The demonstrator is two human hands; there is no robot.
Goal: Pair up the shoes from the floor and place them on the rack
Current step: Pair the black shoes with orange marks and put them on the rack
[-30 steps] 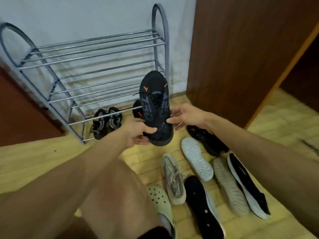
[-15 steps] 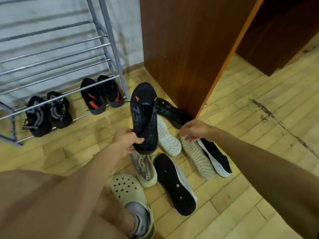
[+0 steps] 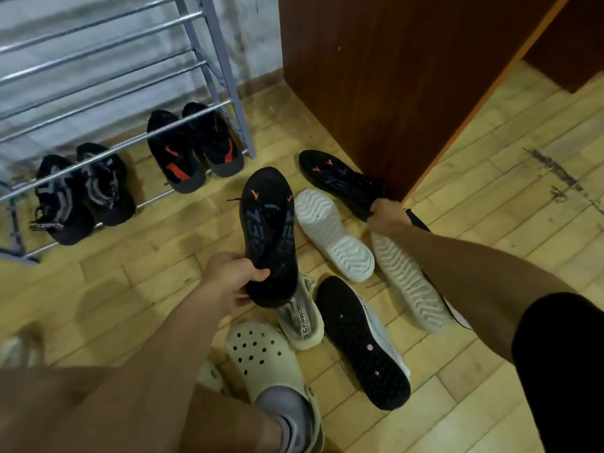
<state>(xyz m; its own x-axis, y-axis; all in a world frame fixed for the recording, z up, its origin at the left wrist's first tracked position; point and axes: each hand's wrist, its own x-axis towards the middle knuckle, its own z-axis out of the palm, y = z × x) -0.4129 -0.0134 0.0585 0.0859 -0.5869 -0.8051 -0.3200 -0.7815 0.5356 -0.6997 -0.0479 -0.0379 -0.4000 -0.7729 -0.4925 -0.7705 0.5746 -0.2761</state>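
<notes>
the left hand [image 3: 233, 277] grips a black knit sneaker with orange marks [image 3: 269, 235] by its heel; the right hand [image 3: 387, 217] closes on its matching black sneaker [image 3: 336, 179] lying on the wooden plank floor [image 3: 130, 289].

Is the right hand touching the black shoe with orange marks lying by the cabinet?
Touching. The head view shows the right hand with fingers curled over the heel end of the black shoe.

Two pairs of black shoes sit on the rack's [image 3: 214, 65] bottom shelf: one grey-striped pair [image 3: 83, 191] and one red-marked pair [image 3: 192, 148], four shoes in all. Two black orange-marked sneakers are off the rack, one in the left hand [image 3: 268, 233] and one at the right hand [image 3: 340, 181]. Five more shoes lie on the floor. One cream clog [image 3: 261, 354] is worn.
</notes>
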